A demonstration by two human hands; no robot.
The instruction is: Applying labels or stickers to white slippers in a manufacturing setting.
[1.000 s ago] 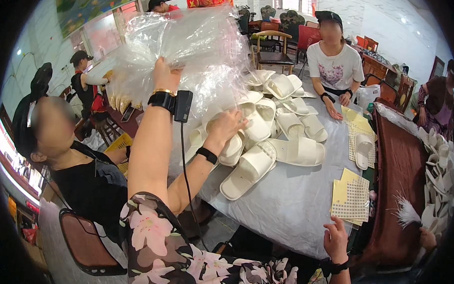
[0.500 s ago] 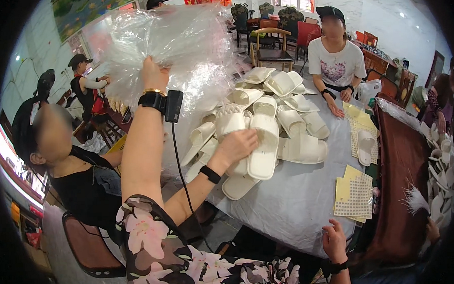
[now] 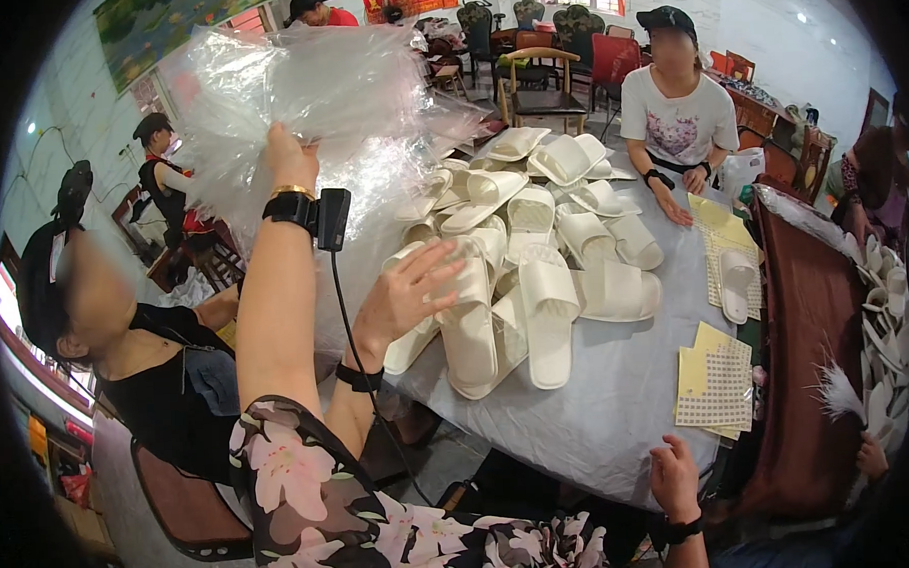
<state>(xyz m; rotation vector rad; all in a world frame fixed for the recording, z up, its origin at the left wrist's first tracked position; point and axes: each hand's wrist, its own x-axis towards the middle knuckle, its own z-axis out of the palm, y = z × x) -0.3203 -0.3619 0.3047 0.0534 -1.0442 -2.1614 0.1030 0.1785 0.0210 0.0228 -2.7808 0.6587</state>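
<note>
My left hand point(image 3: 292, 154) is raised and closed round a bunch of clear plastic bags point(image 3: 338, 88), which spread out above it and hang down beside the table. Low at the table's near right edge is my right hand point(image 3: 673, 477), its fingers loosely bent and apart, with nothing visible in them. Cream open-toed slippers point(image 3: 548, 326) lie heaped across the table point(image 3: 619, 398). A co-worker's hand point(image 3: 410, 291), fingers spread, comes from behind my left arm to the near left of the heap; whether it touches a slipper, I cannot tell.
Yellow label sheets point(image 3: 713, 385) and a single slipper point(image 3: 737, 286) lie at the table's right. A black cable point(image 3: 351, 318) trails from my left wrist. One co-worker point(image 3: 157, 364) sits close on my left, another point(image 3: 677, 116) across the table. A brown padded panel point(image 3: 813, 362) stands at right.
The co-worker's hand has let go of a slipper and drawn back left, opening. The slippers at the heap's near side have shifted. My left hand moved slightly left with the bags.
</note>
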